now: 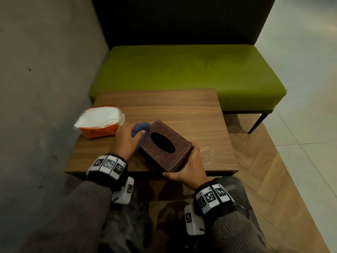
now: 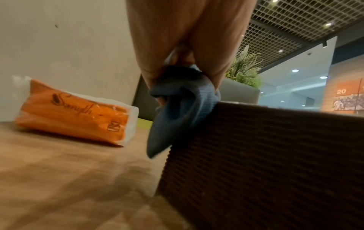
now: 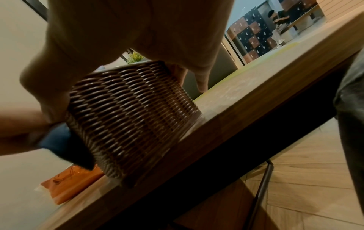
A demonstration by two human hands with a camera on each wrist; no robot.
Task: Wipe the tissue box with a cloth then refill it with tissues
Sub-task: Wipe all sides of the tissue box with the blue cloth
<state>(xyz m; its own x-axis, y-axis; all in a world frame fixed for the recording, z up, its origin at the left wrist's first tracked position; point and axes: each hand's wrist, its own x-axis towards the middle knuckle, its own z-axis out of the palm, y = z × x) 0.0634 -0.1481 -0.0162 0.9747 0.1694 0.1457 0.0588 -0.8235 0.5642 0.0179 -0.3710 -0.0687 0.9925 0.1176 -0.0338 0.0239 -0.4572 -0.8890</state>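
A person's left hand (image 1: 125, 137) bunches one blue cloth (image 1: 140, 127) in a closed grip against the left side of the single brown woven tissue box (image 1: 165, 145) on the wooden table (image 1: 182, 110). The right hand (image 1: 191, 167) clasps the box's near corner, fingers curled round it. One orange tissue pack (image 1: 100, 121) lies to the left, near the wall.
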